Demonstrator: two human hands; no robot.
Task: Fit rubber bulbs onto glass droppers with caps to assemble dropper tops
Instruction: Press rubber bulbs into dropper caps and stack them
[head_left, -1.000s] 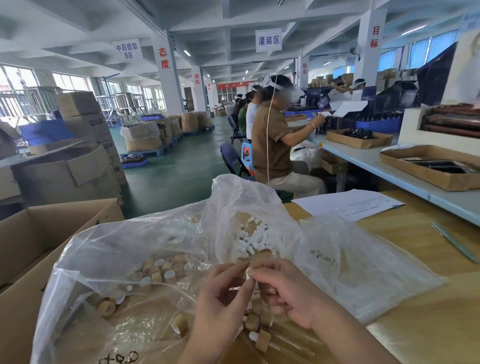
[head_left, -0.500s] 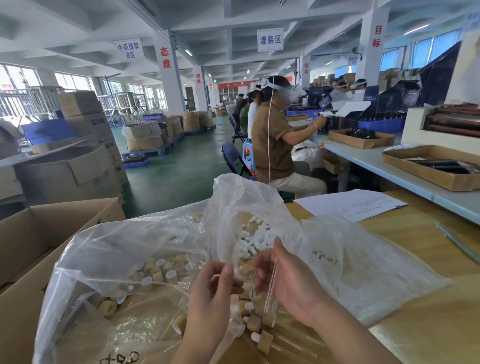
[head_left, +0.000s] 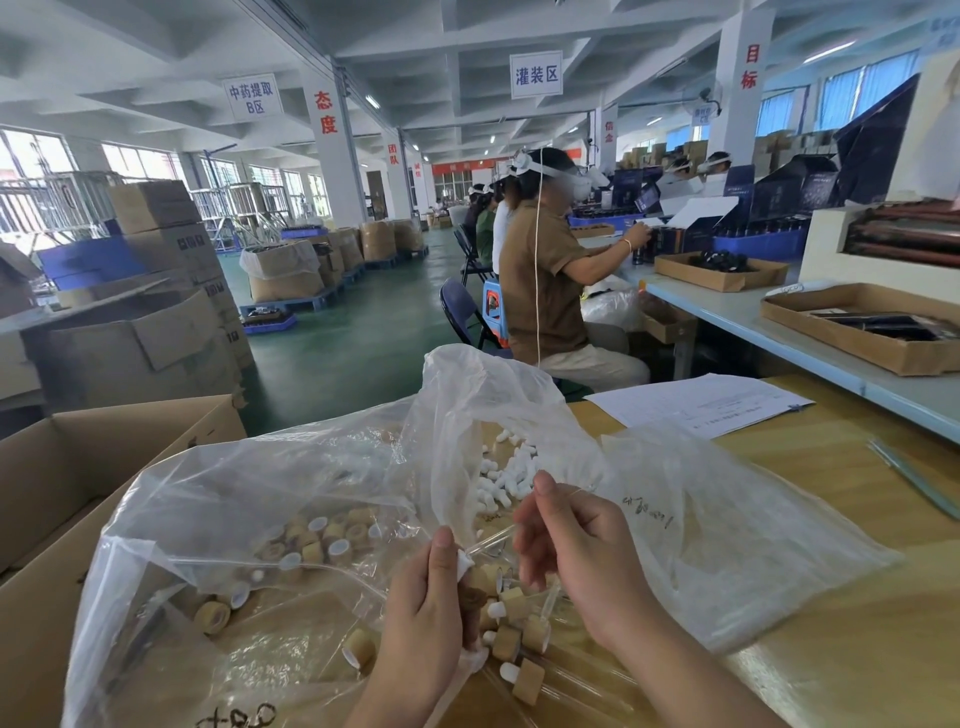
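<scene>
Both hands are working close together low in the centre, over an open clear plastic bag (head_left: 234, 493) on the wooden counter (head_left: 841, 530). The left hand (head_left: 428, 618) is gripping a white rubber bulb (head_left: 462, 563) between thumb and curled fingers. A tan cap (head_left: 471, 597) is showing just under the bulb, partly hidden by the fingers. The right hand (head_left: 587, 556) is pinching a glass dropper (head_left: 491, 540) in its fingertips, with the index finger sticking up. The tube is slanting down to the left and its end is meeting the bulb; cannot tell how far in it is sitting.

Just below the hands, assembled dropper tops (head_left: 519, 642) are lying in a small heap, tan caps with white bulbs. Loose caps (head_left: 322, 538) are piling up inside the bag to the left of the hands. Loose white bulbs (head_left: 501, 475) are sitting in a bag opening just beyond the hands. Another clear bag (head_left: 727, 530) is lying flat on the counter to the right.

An open cardboard box (head_left: 67, 467) is standing at the left edge, touching the bag. A paper sheet (head_left: 696, 405) is lying on the counter farther back. Beyond it, a seated worker in a brown shirt (head_left: 545, 280) is working at a neighbouring bench.
</scene>
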